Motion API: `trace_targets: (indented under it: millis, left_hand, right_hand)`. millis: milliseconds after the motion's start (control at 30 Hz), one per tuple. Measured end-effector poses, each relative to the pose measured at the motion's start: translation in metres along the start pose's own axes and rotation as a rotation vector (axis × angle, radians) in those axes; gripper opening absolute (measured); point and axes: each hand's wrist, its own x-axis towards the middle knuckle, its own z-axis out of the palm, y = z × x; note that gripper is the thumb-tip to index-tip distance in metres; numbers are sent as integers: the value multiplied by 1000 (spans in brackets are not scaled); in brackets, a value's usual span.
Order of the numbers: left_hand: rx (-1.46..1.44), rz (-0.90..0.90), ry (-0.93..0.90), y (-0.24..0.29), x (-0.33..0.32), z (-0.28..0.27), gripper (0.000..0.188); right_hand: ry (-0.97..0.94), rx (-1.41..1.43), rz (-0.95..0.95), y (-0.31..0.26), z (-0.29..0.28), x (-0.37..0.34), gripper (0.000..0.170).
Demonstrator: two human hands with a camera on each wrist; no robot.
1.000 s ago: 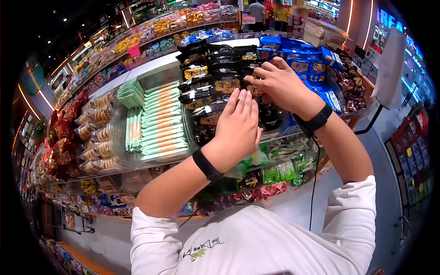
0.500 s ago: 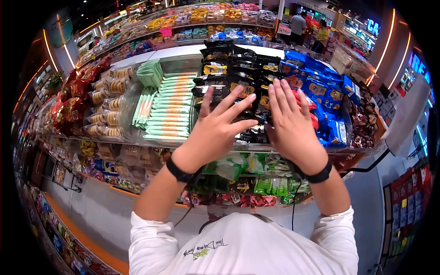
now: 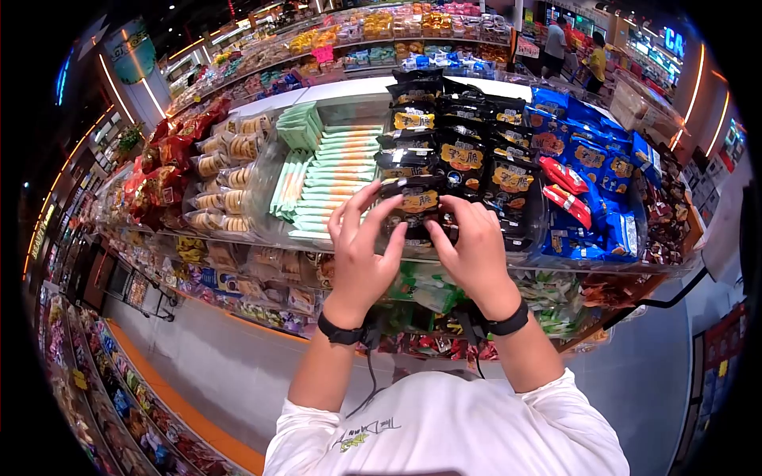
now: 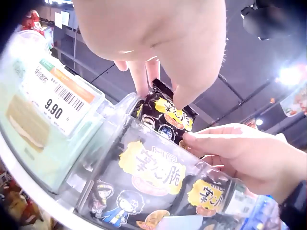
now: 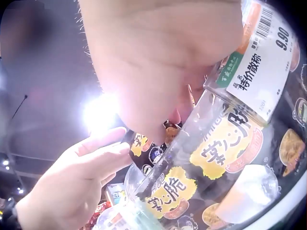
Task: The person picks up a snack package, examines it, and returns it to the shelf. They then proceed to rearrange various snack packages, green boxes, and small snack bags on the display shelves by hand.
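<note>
Both hands are at the front left of a bin of black snack packets [image 3: 463,155]. Between them one black snack packet [image 3: 418,200] sits raised at the front wall, its yellow label facing up. My left hand [image 3: 363,252] holds its left side; in the left wrist view, thumb and fingers pinch the packet [image 4: 165,112] from above. My right hand [image 3: 476,247] grips the other side, its thumb on the packet's edge in the left wrist view. In the right wrist view the right hand [image 5: 163,57] hides much of the packet.
Pale green packets [image 3: 337,170] fill the bin on the left, with bagged round biscuits [image 3: 230,176] beyond. Blue packets [image 3: 589,159] and a couple of red packets [image 3: 565,190] lie to the right. The clear bin wall [image 4: 144,158] and a price tag [image 4: 60,103] stand in front.
Both hands have moved from over the middle of the black packets to the bin's front left. Their fingers, spread half a second ago, now hold a packet. The red packets are uncovered.
</note>
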Motion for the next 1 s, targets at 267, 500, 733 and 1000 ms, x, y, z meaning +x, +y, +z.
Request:
trace_targets:
  millis: [267,500,733,1000]
  left_hand:
    - [-71,58,-193,-16,17,-4,48]
    - [-383,207,6,-19,12,-10,62]
    - [-1361,-575,-393,5,-23,-31,76]
    - [-1370,-625,-281,-30,-89,-38,61]
  right_hand:
    - [41,-82,111,-7,1,6,29]
    - [88,272,231,-34,-6,-9,40]
    - [77,866,446,-65,-39,-49,52]
    - [-166,381,115,-42,-67,-28,31]
